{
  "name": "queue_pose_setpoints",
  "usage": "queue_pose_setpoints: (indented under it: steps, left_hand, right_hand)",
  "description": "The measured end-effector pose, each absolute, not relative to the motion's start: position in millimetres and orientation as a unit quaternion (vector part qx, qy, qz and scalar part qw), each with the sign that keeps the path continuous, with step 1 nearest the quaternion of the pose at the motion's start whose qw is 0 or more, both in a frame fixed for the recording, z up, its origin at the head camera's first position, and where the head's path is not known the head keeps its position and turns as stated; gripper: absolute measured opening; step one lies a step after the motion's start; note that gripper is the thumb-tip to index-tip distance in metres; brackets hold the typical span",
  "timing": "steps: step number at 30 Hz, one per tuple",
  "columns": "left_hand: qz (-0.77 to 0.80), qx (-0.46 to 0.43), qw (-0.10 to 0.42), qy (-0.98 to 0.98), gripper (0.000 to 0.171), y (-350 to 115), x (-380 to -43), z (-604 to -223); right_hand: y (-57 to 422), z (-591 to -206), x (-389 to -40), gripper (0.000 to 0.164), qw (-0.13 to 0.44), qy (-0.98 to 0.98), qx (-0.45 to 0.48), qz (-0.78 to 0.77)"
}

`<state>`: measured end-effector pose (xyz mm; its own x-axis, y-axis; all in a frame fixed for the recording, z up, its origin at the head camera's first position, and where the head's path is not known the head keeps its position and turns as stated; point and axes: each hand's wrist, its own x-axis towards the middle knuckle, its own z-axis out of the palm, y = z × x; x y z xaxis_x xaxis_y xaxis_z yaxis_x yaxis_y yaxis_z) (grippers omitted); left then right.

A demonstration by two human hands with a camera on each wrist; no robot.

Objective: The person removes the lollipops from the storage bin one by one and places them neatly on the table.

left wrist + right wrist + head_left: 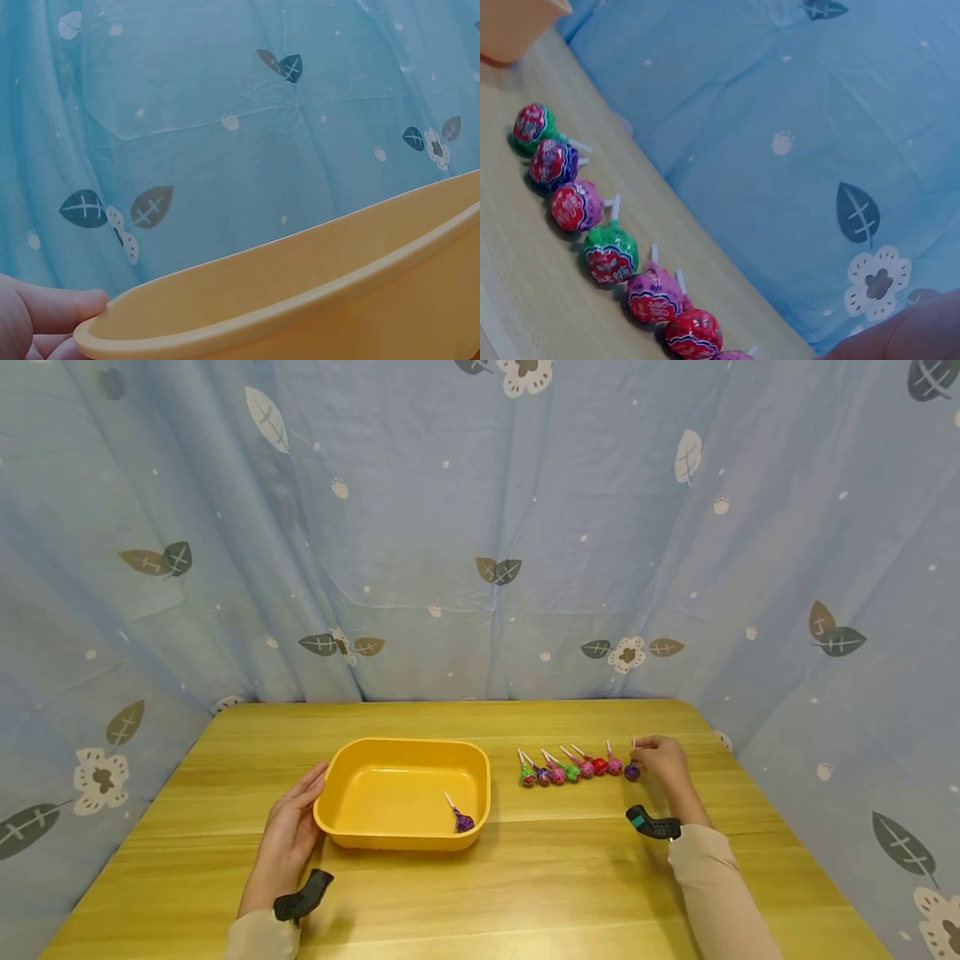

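Observation:
A yellow plastic basin point(405, 842) stands on the table, left of centre, with a purple-wrapped lollipop point(463, 822) lying in its front right corner. Against the basin's left side rests my left hand point(291, 822), its fingers point(67, 309) touching the outside of the rim. Far to the right, my right hand point(662, 762) pinches the stick of another purple lollipop point(632, 772), its head low by the tabletop. In the right wrist view that lollipop is out of sight. Beside it runs a row of lollipops in green, purple, pink and red wrappers, including a green one point(611, 255).
The wooden table point(525, 893) ends at a blue curtain point(420, 527) printed with leaves and flowers, which hangs behind and at both sides. The lollipop row lies between the basin and my right hand, sticks pointing toward the back.

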<state>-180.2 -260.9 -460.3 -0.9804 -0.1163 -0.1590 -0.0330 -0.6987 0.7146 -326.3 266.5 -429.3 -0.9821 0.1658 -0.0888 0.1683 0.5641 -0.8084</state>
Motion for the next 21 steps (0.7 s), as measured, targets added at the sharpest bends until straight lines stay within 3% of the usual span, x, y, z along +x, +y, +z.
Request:
queue_pose_setpoints:
  steps: [12, 21]
  left_hand:
    - [-0.915, 0.104, 0.023, -0.39, 0.035, -261, -181, -461]
    - [-0.912, 0.111, 0.023, -0.394, 0.039, -262, -181, -461]
  right_hand:
    - [259, -442, -340, 0.028, -0.063, 0.917, 0.088, -0.385]
    - [260, -450, -341, 0.024, -0.044, 0.927, 0.082, -0.363]
